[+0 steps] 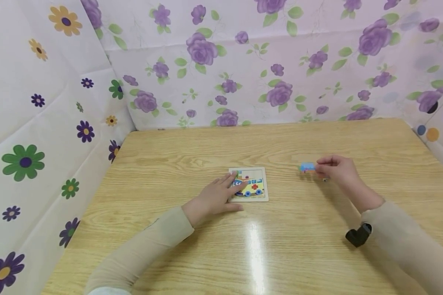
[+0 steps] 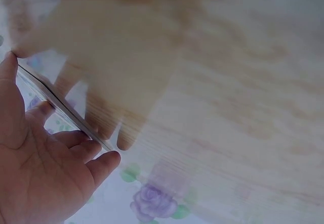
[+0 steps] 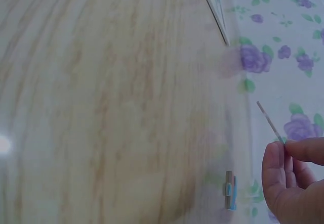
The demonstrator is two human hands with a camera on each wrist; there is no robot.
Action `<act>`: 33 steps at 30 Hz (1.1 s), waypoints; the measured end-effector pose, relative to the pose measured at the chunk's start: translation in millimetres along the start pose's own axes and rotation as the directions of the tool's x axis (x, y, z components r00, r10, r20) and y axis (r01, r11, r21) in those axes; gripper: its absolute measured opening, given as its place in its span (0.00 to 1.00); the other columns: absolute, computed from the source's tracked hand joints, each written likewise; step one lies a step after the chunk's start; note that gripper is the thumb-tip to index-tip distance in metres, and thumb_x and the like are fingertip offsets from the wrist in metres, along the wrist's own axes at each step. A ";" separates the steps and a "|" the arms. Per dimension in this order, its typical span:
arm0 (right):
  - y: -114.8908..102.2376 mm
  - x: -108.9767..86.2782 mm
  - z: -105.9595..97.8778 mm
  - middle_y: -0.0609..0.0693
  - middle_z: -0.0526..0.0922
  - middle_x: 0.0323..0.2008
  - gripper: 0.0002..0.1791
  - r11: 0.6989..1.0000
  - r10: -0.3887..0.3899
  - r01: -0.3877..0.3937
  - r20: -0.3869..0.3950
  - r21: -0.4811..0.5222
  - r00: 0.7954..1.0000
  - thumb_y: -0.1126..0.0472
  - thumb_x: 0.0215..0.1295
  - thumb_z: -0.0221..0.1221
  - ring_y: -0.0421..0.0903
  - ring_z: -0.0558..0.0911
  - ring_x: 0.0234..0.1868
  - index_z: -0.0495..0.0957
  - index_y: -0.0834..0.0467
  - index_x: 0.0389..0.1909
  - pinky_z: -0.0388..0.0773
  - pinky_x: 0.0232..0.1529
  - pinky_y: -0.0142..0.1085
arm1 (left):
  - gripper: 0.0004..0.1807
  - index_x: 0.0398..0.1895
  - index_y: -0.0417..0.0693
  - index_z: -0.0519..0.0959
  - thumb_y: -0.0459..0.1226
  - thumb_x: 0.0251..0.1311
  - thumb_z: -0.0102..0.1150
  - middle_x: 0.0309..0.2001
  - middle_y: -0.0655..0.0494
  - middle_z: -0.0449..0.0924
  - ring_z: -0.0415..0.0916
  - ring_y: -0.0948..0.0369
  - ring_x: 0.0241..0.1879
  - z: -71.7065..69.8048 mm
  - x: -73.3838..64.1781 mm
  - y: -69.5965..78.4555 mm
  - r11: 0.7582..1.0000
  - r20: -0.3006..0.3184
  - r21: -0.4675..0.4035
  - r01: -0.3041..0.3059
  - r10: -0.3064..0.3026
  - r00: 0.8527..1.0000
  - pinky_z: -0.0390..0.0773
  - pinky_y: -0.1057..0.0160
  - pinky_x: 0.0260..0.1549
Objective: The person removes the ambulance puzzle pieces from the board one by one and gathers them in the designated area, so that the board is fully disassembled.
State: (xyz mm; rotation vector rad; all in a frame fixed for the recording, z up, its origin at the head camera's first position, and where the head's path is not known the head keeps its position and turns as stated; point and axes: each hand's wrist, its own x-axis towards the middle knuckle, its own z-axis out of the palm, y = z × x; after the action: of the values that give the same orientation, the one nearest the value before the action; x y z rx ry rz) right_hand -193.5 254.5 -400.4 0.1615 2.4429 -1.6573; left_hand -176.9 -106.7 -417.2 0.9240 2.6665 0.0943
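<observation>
A small square picture puzzle with a pale frame lies on the table, showing a yellow ambulance with a red cross and blue wheels. My left hand rests over its left side with the fingers spread, covering part of the picture. In the left wrist view the fingers of the left hand lie along the puzzle's edge. Off to the right, my right hand pinches a thin, mostly blue puzzle piece between thumb and fingertips. The right wrist view shows this piece edge-on, raised above the table.
Under the right hand, more puzzle pieces lie on the wooden table. Flowered cloth hangs behind the table's far edge, and another patterned cloth covers the left side. A black device is at the right wrist.
</observation>
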 end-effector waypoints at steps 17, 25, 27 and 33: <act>7.6 14.3 13.3 0.45 0.78 0.34 0.21 0.998 0.048 -0.049 0.019 0.038 0.999 0.66 0.66 0.56 0.32 0.83 0.32 0.67 0.74 0.56 0.81 0.43 0.31 | 0.41 0.75 0.66 0.47 0.64 0.62 0.44 0.77 0.47 0.35 0.37 0.52 0.75 1.9 0.2 -0.7 1.000 -0.014 0.016 -0.009 0.010 1.000 0.49 0.49 0.71; 8.3 16.1 14.9 0.45 0.79 0.31 0.18 0.998 0.067 -0.067 -0.024 -0.021 0.997 0.67 0.66 0.56 0.32 0.82 0.29 0.70 0.75 0.53 0.82 0.40 0.31 | 0.42 0.75 0.66 0.46 0.64 0.61 0.45 0.77 0.48 0.35 0.38 0.53 0.75 1.9 0.6 -0.2 1.000 -0.014 0.008 -0.012 0.012 1.000 0.49 0.48 0.71; 7.7 15.8 14.5 0.46 0.80 0.32 0.18 0.997 0.071 -0.073 -0.029 -0.041 0.997 0.67 0.66 0.56 0.32 0.82 0.29 0.70 0.74 0.52 0.82 0.40 0.31 | 0.42 0.75 0.66 0.46 0.64 0.61 0.45 0.77 0.48 0.35 0.37 0.53 0.75 2.3 1.0 -0.5 1.000 -0.011 0.010 -0.011 0.011 1.000 0.49 0.48 0.71; 6.0 15.0 13.1 0.53 0.81 0.37 0.19 0.995 0.064 -0.066 -0.030 -0.078 0.998 0.65 0.66 0.56 0.31 0.82 0.29 0.71 0.75 0.51 0.82 0.38 0.29 | 0.42 0.75 0.66 0.46 0.65 0.61 0.44 0.77 0.48 0.34 0.37 0.52 0.75 2.3 1.5 -1.1 1.000 -0.007 0.018 -0.003 0.004 1.000 0.49 0.48 0.71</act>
State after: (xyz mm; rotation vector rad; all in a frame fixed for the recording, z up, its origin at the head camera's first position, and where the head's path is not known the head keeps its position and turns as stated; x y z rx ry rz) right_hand -205.8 244.3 -413.7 0.2512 2.4910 -1.5393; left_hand -178.0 -106.8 -420.0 0.9355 2.6762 0.0750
